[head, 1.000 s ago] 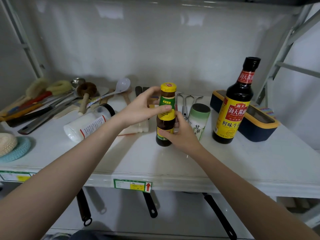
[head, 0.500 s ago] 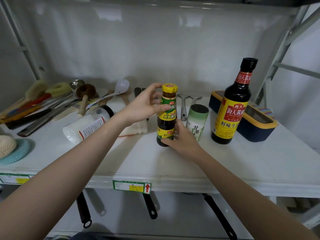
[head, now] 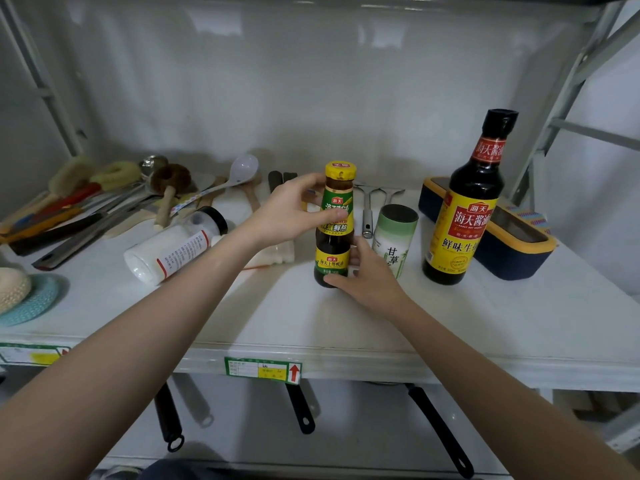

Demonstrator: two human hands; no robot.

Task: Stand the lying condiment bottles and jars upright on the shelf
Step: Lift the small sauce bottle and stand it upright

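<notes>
Far left edge of the shelf (head: 485, 327): a beige scrubber (head: 12, 287) sits on a teal round pad (head: 33, 306). Behind them, a heap of utensils (head: 86, 209): brushes, long metal handles, one white ladle (head: 239, 173); too tangled to count.

White jar (head: 173, 247), black cap, lies on its side with the cap toward the back; contents look like white powder. Just right of it, a second lying container, the clear jar (head: 277, 252), is mostly hidden behind the left forearm; contents can't be told.

Left hand (head: 289, 211): fingers wrapped around the neck and upper label of the oyster sauce bottle (head: 334, 233). The bottle is upright, base on the shelf at centre, yellow cap on, dark sauce inside. Right hand (head: 367, 278): fingers clasp the bottle's lower body, thumb across the bottom front. Both hands grip the same bottle.

Just right, touching or nearly touching the right hand: a green canister (head: 394, 237), upright, dark top; contents not visible. Behind it, two metal utensil handles (head: 369, 209) lie flat.

Next, the soy sauce bottle (head: 465, 209), upright, black cap, red-yellow label, dark liquid nearly to the neck. Behind and right of it, a navy box (head: 512, 254) with a yellow rim, open at the top; interior unclear.

Count: upright 3 (oyster sauce, canister, soy sauce), lying 2 (white jar, clear jar).

Below the shelf, several black pan handles (head: 299, 407) hang down.
</notes>
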